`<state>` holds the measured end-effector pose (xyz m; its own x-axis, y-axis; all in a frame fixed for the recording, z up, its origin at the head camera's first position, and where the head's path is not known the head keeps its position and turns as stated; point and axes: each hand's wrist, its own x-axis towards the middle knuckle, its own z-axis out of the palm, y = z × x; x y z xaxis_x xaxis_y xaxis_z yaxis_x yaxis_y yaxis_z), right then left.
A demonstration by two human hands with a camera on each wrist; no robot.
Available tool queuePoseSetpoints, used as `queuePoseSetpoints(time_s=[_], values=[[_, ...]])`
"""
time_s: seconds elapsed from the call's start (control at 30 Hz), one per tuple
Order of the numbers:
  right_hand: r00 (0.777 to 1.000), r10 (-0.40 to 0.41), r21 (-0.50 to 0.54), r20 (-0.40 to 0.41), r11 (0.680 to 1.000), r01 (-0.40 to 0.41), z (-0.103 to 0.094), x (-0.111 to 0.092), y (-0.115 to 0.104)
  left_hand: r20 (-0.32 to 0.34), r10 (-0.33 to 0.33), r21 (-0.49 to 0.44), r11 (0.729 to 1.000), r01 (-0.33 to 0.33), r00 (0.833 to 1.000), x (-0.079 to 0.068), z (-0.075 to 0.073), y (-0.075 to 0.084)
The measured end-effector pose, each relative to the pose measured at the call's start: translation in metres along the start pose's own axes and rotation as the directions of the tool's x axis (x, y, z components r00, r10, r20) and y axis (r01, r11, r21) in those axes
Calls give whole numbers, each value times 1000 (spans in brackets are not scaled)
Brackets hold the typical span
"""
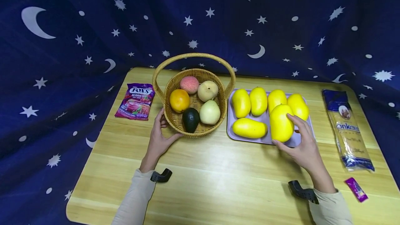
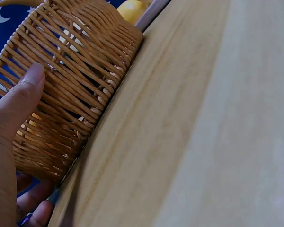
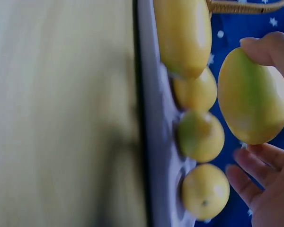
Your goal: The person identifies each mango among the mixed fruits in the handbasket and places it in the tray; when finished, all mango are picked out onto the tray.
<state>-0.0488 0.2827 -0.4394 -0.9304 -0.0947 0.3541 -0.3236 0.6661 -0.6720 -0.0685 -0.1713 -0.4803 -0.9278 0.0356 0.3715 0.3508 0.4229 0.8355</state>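
Observation:
My right hand [image 1: 304,148] holds a yellow mango [image 1: 282,122] between thumb and fingers. In the right wrist view this mango [image 3: 253,97], with a green streak, is raised above the tray. Several other mangoes [image 1: 249,128] lie in the lilac tray [image 1: 232,135] beneath and beside it. My left hand [image 1: 159,140] grips the lower left side of a wicker basket [image 1: 226,108], thumb on its front wall in the left wrist view, fingers round the side. Inside the basket are an orange [image 1: 179,100], an avocado [image 1: 190,119], a peach [image 1: 189,84] and two pale round fruits [image 1: 209,112].
A purple Fox's candy bag [image 1: 136,101] lies left of the basket. At the right are a pasta packet [image 1: 348,131] and a small purple wrapped sweet [image 1: 356,189]. The basket's tall handle [image 1: 194,55] arches over its back. Behind the wooden table [image 1: 200,183] hangs a dark blue starry cloth [image 1: 187,9].

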Motion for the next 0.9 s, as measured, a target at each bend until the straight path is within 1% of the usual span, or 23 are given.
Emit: queuePoseSetpoints(time_s=[0.17,0.27,0.43,0.57,0.67,0.73,0.9], values=[[997,36,2,69,999,-36,-7,-7,21,8,-3,3,1000,3,1000,0,-1,0],[994,44,25,105,999,-47,-12,-8,30,9,1,6,1000,-1,1000,0,-2,1],[982,44,73,185,996,-58,-18,-8,39,7,7,4,1000,-7,1000,1,-2,1],[968,84,82,235,991,-106,-21,-9,44,8,8,6,1000,-8,1000,1,-2,1],[960,97,80,263,989,-122,-23,-11,48,4,11,9,1000,-11,1000,1,-1,1],[957,81,103,278,988,-114,-24,-12,51,0,10,11,1000,-10,1000,0,-1,1],[957,-9,167,291,985,-42,-23,-12,58,-5,4,15,1000,-4,1000,0,0,0]])
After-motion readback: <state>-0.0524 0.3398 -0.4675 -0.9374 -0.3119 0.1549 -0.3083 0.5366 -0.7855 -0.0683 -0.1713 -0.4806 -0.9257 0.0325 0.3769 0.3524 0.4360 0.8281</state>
